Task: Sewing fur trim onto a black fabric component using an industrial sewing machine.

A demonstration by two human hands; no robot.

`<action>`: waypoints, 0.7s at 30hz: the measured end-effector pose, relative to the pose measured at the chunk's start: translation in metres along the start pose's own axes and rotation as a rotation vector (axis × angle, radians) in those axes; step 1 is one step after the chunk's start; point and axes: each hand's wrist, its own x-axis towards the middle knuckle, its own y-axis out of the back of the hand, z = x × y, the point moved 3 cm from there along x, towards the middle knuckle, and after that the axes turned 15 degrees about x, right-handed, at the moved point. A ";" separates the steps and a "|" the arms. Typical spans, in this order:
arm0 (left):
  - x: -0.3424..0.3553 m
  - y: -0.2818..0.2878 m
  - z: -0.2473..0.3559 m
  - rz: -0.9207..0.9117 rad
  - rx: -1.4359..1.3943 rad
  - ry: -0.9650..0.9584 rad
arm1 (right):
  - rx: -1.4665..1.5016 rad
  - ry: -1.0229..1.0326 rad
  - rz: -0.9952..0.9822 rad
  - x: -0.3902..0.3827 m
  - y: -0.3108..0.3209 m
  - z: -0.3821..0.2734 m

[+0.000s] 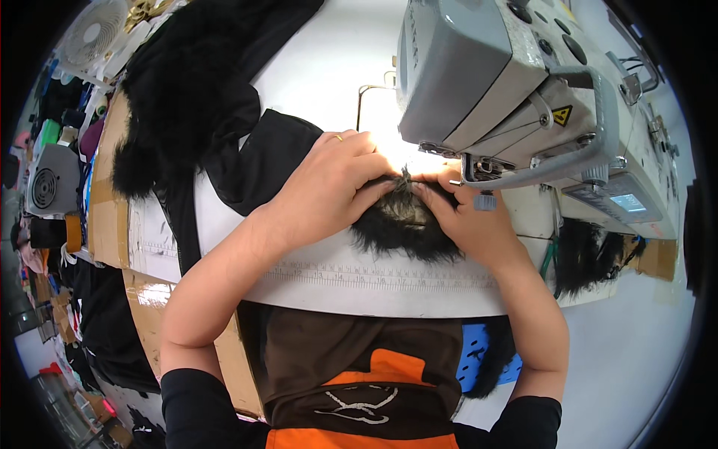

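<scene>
A black fur piece [407,228] lies on the white sewing table below the machine head, a paler patch showing at its middle. My left hand [336,176] pinches its upper edge from the left, thumb and fingers pressed together. From the right, my right hand [471,213] grips the same edge, its thumb close to the left thumb. Between the two thumbs a tuft of fur sticks up. Strong lamp light washes out the fingertips beside the sewing machine [464,82], and the needle area is partly hidden.
A black garment with fur trim [191,97] spreads over the table's left side. Along the front edge runs a printed ruler [381,277]. More black fur [587,254] lies at the right, by a small lit screen [627,203]. A blue perforated basket [475,355] stands below the table.
</scene>
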 end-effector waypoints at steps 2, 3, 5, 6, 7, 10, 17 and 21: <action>0.001 0.001 -0.001 -0.005 -0.024 0.014 | 0.015 -0.016 0.009 -0.001 -0.001 0.002; 0.002 0.001 -0.001 -0.011 -0.049 0.027 | 0.030 -0.035 0.019 -0.002 -0.001 0.005; 0.006 0.003 0.001 -0.042 -0.037 0.040 | 0.034 -0.015 0.026 -0.002 -0.001 0.013; 0.007 0.003 0.002 -0.073 -0.023 0.053 | 0.039 0.005 0.034 -0.002 -0.001 0.015; 0.007 0.003 0.002 -0.072 -0.021 0.054 | 0.040 0.008 0.034 -0.002 -0.002 0.015; 0.004 0.000 0.003 -0.052 0.033 0.036 | -0.058 0.052 0.049 -0.003 -0.004 0.010; 0.014 -0.010 -0.005 0.030 0.110 0.035 | 0.060 0.034 0.055 0.002 -0.007 0.033; 0.014 -0.012 -0.008 0.063 0.098 0.022 | -0.307 0.080 -0.087 0.005 -0.012 0.042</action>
